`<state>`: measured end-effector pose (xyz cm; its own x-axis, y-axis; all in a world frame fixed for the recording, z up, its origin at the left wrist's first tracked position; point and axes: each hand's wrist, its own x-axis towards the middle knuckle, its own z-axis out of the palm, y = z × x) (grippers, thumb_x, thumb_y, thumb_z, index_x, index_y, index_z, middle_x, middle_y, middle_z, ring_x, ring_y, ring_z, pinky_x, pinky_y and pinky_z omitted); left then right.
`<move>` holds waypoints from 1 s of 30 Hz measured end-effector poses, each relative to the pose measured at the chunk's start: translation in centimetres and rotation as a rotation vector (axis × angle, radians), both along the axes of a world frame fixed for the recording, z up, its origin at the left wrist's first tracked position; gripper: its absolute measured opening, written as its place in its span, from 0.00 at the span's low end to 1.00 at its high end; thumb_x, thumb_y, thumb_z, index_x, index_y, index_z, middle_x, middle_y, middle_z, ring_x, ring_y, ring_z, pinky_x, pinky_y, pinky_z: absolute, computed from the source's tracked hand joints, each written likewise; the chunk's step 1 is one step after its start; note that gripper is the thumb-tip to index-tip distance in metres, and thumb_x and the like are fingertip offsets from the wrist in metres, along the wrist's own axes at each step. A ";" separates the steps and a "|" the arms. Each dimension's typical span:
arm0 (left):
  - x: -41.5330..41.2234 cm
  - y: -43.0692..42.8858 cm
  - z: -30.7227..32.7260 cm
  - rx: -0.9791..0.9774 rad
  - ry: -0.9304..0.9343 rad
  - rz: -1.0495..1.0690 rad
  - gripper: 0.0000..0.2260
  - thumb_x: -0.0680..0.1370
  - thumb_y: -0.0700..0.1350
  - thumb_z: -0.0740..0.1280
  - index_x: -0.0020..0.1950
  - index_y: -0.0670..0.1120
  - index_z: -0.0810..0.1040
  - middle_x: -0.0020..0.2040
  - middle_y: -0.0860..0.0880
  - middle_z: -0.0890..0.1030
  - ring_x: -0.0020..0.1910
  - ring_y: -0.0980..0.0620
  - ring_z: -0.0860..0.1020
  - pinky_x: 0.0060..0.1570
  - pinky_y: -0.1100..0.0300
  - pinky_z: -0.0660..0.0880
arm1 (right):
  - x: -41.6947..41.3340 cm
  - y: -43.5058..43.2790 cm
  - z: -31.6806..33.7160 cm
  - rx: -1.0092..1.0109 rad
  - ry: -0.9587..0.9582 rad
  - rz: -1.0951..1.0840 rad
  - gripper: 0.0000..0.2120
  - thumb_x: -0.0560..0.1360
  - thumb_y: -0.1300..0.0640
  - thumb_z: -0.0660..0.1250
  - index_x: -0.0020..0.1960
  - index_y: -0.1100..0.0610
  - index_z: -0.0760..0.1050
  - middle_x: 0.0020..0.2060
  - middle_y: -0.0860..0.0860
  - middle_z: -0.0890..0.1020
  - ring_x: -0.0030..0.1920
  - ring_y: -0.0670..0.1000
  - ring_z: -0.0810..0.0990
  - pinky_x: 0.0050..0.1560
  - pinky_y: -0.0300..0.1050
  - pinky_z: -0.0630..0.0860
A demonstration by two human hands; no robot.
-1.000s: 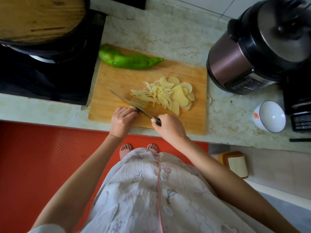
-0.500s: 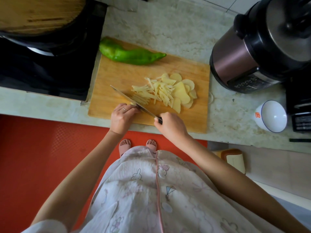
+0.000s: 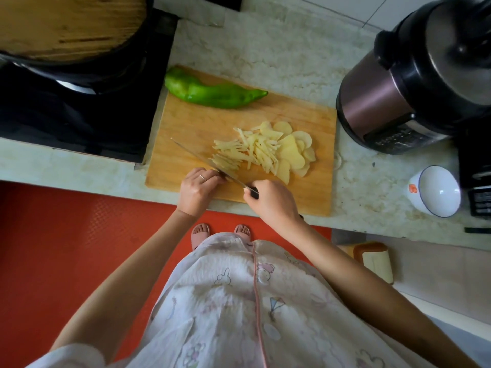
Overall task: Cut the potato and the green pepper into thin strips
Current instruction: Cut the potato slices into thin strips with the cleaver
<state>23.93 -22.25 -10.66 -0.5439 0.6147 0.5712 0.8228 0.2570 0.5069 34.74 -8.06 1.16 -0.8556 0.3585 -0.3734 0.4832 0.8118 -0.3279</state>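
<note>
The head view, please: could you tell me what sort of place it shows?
Likely a home kitchen: a black cooktop set into a pale stone counter, a brown electric pressure cooker, and a rectangular wooden cutting board.

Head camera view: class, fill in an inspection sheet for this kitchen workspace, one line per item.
Surface: pale stone counter with a wooden cutting board at its front edge.
Job's things: green pepper whole at the board's far edge; potato strips piled beside uncut potato slices; knife angled across the board.
Clutter: white bowl and pressure cooker right of the board.
Hands: right hand grips the knife handle; left hand curled beside the blade, what is under it hidden.
Cables: nothing seen.
Surroundings: black stove with a wooden-lidded wok to the left; red floor mat below.
</note>
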 end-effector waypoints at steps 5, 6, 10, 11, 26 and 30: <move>0.0 0.0 -0.3 0.018 0.008 0.011 0.09 0.78 0.34 0.64 0.40 0.40 0.82 0.41 0.44 0.83 0.38 0.47 0.77 0.45 0.55 0.72 | -0.3 -0.1 0.0 0.005 -0.027 0.002 0.16 0.79 0.54 0.59 0.34 0.57 0.70 0.23 0.48 0.67 0.23 0.45 0.65 0.23 0.39 0.56; 0.0 0.0 -0.3 0.020 0.006 0.011 0.09 0.77 0.33 0.65 0.40 0.40 0.82 0.41 0.44 0.83 0.39 0.48 0.77 0.46 0.56 0.72 | -0.4 -0.2 -0.1 0.003 -0.040 -0.004 0.16 0.79 0.54 0.59 0.34 0.58 0.70 0.23 0.48 0.67 0.23 0.46 0.66 0.23 0.39 0.57; 0.0 0.0 -0.4 0.016 -0.011 0.003 0.06 0.74 0.32 0.68 0.41 0.40 0.83 0.43 0.45 0.84 0.41 0.48 0.77 0.46 0.56 0.72 | -1.1 -0.3 -0.5 -0.002 -0.089 -0.037 0.18 0.79 0.54 0.59 0.31 0.56 0.65 0.24 0.49 0.67 0.24 0.47 0.65 0.23 0.40 0.58; 0.0 0.0 -0.3 0.016 -0.008 -0.001 0.06 0.75 0.33 0.67 0.41 0.40 0.83 0.43 0.45 0.84 0.40 0.48 0.78 0.47 0.57 0.72 | -1.3 -0.1 -0.5 -0.013 -0.085 -0.046 0.19 0.79 0.54 0.58 0.30 0.55 0.63 0.23 0.49 0.66 0.23 0.47 0.64 0.23 0.40 0.57; 0.0 -0.1 -0.2 -0.017 0.042 0.008 0.07 0.72 0.30 0.70 0.39 0.40 0.82 0.41 0.45 0.83 0.35 0.47 0.80 0.44 0.56 0.71 | 0.0 0.2 1.1 0.003 -0.024 -0.004 0.18 0.79 0.54 0.60 0.30 0.56 0.65 0.23 0.48 0.66 0.22 0.47 0.64 0.23 0.39 0.57; 0.1 -0.1 -0.2 -0.007 0.047 0.006 0.07 0.72 0.30 0.70 0.39 0.41 0.82 0.41 0.45 0.83 0.35 0.47 0.79 0.44 0.57 0.71 | 0.0 0.2 1.0 0.002 -0.054 -0.007 0.19 0.79 0.54 0.59 0.30 0.55 0.64 0.23 0.49 0.67 0.23 0.47 0.65 0.23 0.40 0.57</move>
<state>23.99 -22.36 -10.81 -0.5206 0.6153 0.5920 0.8439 0.2655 0.4662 34.74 -7.84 2.11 -0.8316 0.3657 -0.4180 0.5062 0.8088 -0.2993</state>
